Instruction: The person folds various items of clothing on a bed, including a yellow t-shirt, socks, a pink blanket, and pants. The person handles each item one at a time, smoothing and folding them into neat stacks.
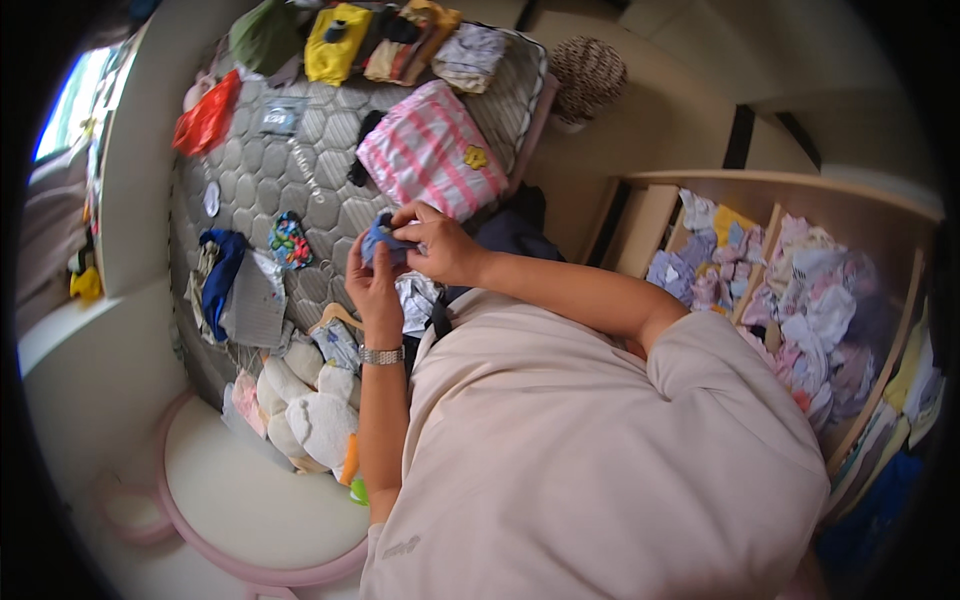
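Between both hands, just in front of my body, is a small bundle of blue cloth, bunched or rolled. My left hand cups it from the near left side, thumb pressed against it. The fingers of my right hand pinch its upper right part, where a dark patch shows. What kind of garment it is cannot be made out. Just beyond the hands lies a pink-and-white checked folded cloth with a yellow flower patch. A floral patterned piece rests on the mattress to the left.
Folded clothes line the mattress's far end. A red plastic bag lies at the left. Plush toys and a wooden hanger are beside my left arm. On the right stands an open wooden drawer unit full of small clothes.
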Demonstrator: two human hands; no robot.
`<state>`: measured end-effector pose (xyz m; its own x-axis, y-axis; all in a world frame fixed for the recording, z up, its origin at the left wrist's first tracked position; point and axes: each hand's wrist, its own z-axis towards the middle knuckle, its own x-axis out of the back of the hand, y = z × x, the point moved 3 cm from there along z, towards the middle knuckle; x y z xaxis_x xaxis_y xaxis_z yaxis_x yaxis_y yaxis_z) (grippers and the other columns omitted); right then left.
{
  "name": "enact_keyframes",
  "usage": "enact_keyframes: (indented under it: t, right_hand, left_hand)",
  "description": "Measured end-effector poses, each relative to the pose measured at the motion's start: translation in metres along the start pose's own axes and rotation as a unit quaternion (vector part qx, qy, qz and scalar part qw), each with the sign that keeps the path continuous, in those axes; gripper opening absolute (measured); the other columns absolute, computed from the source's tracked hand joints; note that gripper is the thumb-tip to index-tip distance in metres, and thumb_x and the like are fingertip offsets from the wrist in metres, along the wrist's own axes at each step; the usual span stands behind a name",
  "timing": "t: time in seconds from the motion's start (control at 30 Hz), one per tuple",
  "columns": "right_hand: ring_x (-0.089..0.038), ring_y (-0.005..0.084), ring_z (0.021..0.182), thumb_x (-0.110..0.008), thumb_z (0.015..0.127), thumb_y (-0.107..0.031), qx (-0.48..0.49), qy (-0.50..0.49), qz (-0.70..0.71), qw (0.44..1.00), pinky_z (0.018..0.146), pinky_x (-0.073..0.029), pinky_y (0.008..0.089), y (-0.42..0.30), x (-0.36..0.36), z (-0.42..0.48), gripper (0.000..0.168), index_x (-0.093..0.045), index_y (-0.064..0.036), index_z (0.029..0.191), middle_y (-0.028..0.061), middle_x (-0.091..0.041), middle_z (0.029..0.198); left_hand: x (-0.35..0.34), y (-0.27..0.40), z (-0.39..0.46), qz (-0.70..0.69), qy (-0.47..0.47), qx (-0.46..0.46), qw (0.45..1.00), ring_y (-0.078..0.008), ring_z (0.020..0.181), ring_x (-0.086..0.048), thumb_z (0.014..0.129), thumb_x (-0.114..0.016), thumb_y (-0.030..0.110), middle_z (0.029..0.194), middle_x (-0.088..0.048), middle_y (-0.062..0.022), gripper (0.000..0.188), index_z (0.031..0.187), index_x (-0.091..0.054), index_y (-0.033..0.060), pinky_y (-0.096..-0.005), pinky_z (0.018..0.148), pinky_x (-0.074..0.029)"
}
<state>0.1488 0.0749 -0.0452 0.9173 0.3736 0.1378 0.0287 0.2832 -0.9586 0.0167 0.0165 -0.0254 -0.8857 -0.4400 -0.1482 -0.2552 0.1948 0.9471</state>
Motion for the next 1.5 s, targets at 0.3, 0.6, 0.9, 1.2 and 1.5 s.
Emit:
enact_keyframes:
  t: [0.3,0.6,0.9,1.2,1.5]
  right_hand:
    - [-0.064,0.0162,0.099,-0.06,0.094,-0.008,-0.369,-0.16,0.637,0.657,0.088,-0.05,0.03,0.058,0.022,-0.038,0.025,-0.065,-0.001,0.118,0.0068,-0.069,0.109]
    - [-0.059,0.0071,0.092,-0.072,0.084,-0.007,-0.339,-0.008,0.434,0.835,0.085,-0.046,0.0221,0.114,0.083,-0.088,0.027,-0.064,-0.002,0.109,0.0002,-0.066,0.097]
    - [-0.065,0.0257,0.089,-0.062,0.073,-0.012,-0.575,0.414,0.012,0.706,0.073,-0.054,0.0382,0.298,0.241,-0.356,0.054,-0.049,-0.002,0.125,0.0146,-0.061,0.103]
    - [-0.064,0.0325,0.087,-0.063,0.07,-0.01,-0.732,0.457,0.105,0.494,0.068,-0.058,0.0473,0.303,0.242,-0.444,0.035,-0.057,-0.003,0.104,0.0141,-0.061,0.098]
    - [-0.065,0.0308,0.087,-0.066,0.064,-0.008,-0.715,0.533,0.03,0.451,0.065,-0.058,0.049,0.332,0.232,-0.467,0.04,-0.057,-0.001,0.102,0.0166,-0.062,0.1]
  left_hand:
    - [0.002,-0.039,0.021,-0.221,-0.074,0.343,0.91,-0.0086,0.053,-0.048,0.103,-0.044,0.04,0.087,-0.065,-0.003,0.035,0.105,-0.058,0.0085,-0.0198,0.044,-0.036]
    - [-0.062,-0.068,0.011,0.068,-0.274,0.307,0.909,-0.0219,0.113,-0.06,0.099,-0.055,0.014,0.135,-0.052,-0.0111,0.05,0.145,-0.038,0.0051,-0.0363,0.093,-0.051]
    - [-0.034,-0.119,-0.003,0.499,-0.388,0.116,0.766,-0.0271,0.089,-0.068,0.09,-0.064,0.013,0.107,-0.068,-0.0163,0.034,0.121,-0.058,0.0004,-0.0363,0.075,-0.053]
    - [0.15,-0.177,-0.035,0.537,-0.246,0.26,0.764,-0.0203,0.088,-0.068,0.093,-0.063,0.019,0.101,-0.071,-0.0142,0.03,0.115,-0.062,-0.0021,-0.0308,0.079,-0.052]
    - [0.171,-0.177,-0.047,0.468,-0.242,0.321,0.787,-0.0141,0.094,-0.064,0.098,-0.058,0.014,0.104,-0.069,-0.008,0.024,0.116,-0.063,-0.0002,-0.0283,0.083,-0.049]
